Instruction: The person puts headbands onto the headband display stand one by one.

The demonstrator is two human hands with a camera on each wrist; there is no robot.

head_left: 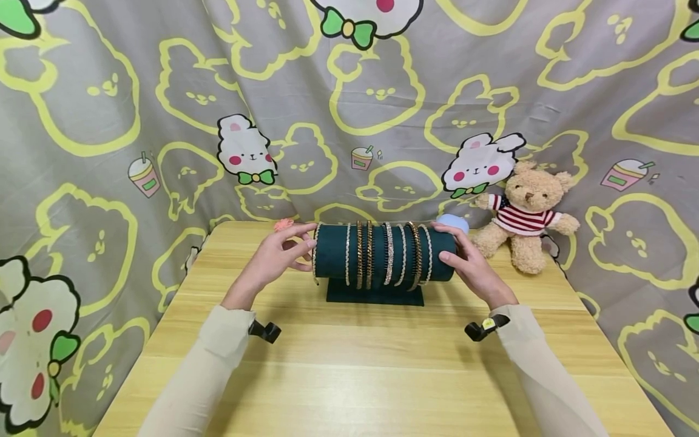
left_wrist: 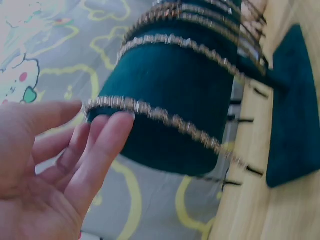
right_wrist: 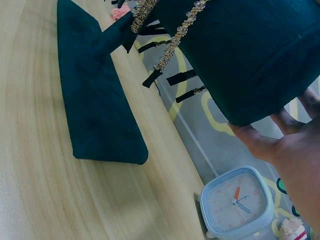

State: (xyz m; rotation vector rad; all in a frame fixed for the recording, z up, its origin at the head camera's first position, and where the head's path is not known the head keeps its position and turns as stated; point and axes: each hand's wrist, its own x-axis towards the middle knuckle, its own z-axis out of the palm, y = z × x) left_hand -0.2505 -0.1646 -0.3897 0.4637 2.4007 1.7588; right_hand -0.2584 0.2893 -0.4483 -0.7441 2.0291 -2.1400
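Observation:
A dark green velvet headband stand (head_left: 332,255) has a horizontal roll on a flat base (right_wrist: 95,100). Several beaded headbands (head_left: 389,255) in gold, silver and brown circle the roll, with black-tipped ends hanging below. My left hand (head_left: 281,252) pinches the headband (left_wrist: 170,120) at the roll's left end between thumb and fingers. At the right end, my right hand (head_left: 475,267) grips the roll, its thumb in front and its fingers over the top and behind. Part of those fingers is hidden by the roll in the head view.
On the wooden table (head_left: 371,376), a light blue alarm clock (right_wrist: 237,202) stands behind the roll's right end. A teddy bear (head_left: 524,215) in a striped shirt leans on the patterned curtain (head_left: 306,91). A small pink object (head_left: 283,224) lies behind my left hand.

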